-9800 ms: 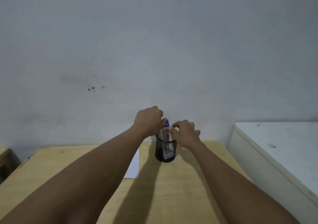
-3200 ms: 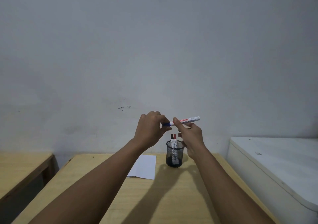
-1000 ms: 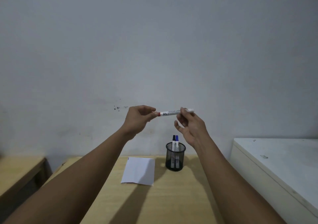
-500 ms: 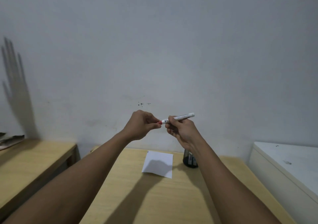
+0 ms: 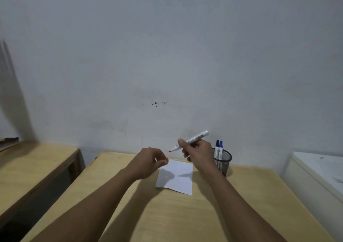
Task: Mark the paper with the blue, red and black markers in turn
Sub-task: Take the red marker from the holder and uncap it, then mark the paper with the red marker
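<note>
My right hand (image 5: 198,154) grips the uncapped red marker (image 5: 194,139), its red tip pointing down-left above the white paper (image 5: 178,180). My left hand (image 5: 148,162) pinches the marker's red cap (image 5: 166,160) between its fingertips, just left of the paper's top edge. The paper lies flat on the wooden table (image 5: 185,219), with the hands' shadows on it. A black mesh pen holder (image 5: 222,160) stands right of the paper, with the black marker (image 5: 217,146) and the blue marker (image 5: 220,145) upright inside.
A second wooden table (image 5: 31,167) stands at the left, across a dark gap. A white cabinet (image 5: 315,178) sits at the right. The grey wall rises right behind the table.
The cap has come off the red marker and stays in my left hand. Both hands have dropped toward the paper and drawn apart; the view has tilted down.
</note>
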`<state>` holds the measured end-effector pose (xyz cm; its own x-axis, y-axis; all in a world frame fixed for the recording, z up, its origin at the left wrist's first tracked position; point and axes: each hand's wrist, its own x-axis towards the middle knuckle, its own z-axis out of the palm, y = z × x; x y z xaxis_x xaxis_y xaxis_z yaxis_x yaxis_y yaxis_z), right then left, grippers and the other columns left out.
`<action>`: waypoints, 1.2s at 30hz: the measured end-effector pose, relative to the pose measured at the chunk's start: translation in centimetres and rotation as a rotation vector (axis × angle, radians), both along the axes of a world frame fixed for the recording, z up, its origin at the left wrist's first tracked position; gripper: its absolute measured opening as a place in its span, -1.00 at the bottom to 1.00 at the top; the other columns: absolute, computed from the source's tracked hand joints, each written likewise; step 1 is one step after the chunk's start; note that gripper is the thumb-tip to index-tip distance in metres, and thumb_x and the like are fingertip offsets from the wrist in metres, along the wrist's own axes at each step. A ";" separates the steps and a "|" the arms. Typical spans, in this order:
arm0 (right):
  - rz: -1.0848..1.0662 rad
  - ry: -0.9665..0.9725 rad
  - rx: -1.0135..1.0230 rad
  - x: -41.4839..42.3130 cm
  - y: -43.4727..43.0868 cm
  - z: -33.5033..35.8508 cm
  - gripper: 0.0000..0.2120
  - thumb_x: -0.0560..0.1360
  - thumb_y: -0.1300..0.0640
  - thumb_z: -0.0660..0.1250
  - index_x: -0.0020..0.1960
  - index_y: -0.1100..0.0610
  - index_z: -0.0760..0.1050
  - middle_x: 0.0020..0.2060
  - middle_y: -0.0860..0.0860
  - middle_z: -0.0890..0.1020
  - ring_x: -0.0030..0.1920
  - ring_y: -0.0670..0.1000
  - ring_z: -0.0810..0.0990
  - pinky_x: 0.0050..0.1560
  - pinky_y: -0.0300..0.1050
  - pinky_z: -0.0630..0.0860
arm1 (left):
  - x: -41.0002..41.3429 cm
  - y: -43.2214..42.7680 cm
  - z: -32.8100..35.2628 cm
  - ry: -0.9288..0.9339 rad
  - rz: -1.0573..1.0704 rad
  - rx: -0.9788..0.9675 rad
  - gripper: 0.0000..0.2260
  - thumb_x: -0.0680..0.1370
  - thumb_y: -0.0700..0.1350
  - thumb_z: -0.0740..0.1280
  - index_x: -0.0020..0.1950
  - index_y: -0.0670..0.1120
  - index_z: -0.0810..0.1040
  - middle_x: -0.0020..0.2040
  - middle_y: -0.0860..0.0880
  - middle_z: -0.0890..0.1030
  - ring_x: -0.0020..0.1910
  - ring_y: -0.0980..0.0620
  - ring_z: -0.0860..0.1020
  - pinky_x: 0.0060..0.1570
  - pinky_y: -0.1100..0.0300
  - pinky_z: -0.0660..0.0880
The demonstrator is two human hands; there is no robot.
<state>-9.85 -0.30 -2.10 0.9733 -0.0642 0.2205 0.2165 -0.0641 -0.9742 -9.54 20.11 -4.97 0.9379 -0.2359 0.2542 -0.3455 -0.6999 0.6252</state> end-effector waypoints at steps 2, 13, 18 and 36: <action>0.002 0.014 0.000 1.1 0.3 -1.6 -0.69 0.49 0.09 0.53 -0.10 0.36 0.60 -0.41 0.09 0.62 -0.45 -0.03 0.54 -0.45 -0.22 0.44 | 0.8 0.3 -2.0 0.001 0.038 0.066 -0.96 0.53 0.05 0.42 -0.09 0.12 0.64 -0.13 0.23 0.62 -0.13 0.18 0.56 -0.07 0.19 0.52; 0.101 0.199 -0.041 7.9 2.2 -7.7 -0.83 0.50 0.22 0.51 0.07 0.24 0.64 -0.25 0.12 0.69 -0.27 0.05 0.60 -0.28 -0.05 0.53 | 3.8 0.2 -8.0 -0.157 -0.009 0.230 -0.77 0.52 0.12 0.34 0.05 0.06 0.68 0.14 0.12 0.69 0.10 0.05 0.58 0.09 0.05 0.52; 0.107 0.197 -0.116 10.3 2.5 -10.0 -0.83 0.52 0.19 0.50 0.02 0.28 0.61 -0.25 0.27 0.65 -0.31 0.09 0.58 -0.29 -0.01 0.52 | 4.1 0.4 -9.1 -0.189 0.021 0.211 -0.75 0.48 0.15 0.34 -0.07 0.02 0.68 -0.08 0.08 0.72 -0.06 0.03 0.60 -0.04 0.02 0.54; 0.015 0.099 -0.311 11.7 3.1 -11.8 -0.79 0.50 0.04 0.50 0.06 0.13 0.64 -0.06 -0.01 0.74 -0.04 -0.04 0.72 0.04 0.06 0.70 | 4.6 0.5 -8.8 -0.070 -0.016 0.233 -0.51 0.47 0.23 0.25 0.24 -0.06 0.60 0.03 0.06 0.71 0.20 -0.09 0.53 0.21 -0.20 0.45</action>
<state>1.88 2.81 -13.87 0.9913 0.0057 0.1315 0.1247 -0.3596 -0.9247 -4.90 20.62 -13.75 0.9157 -0.3102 0.2555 -0.3943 -0.8165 0.4218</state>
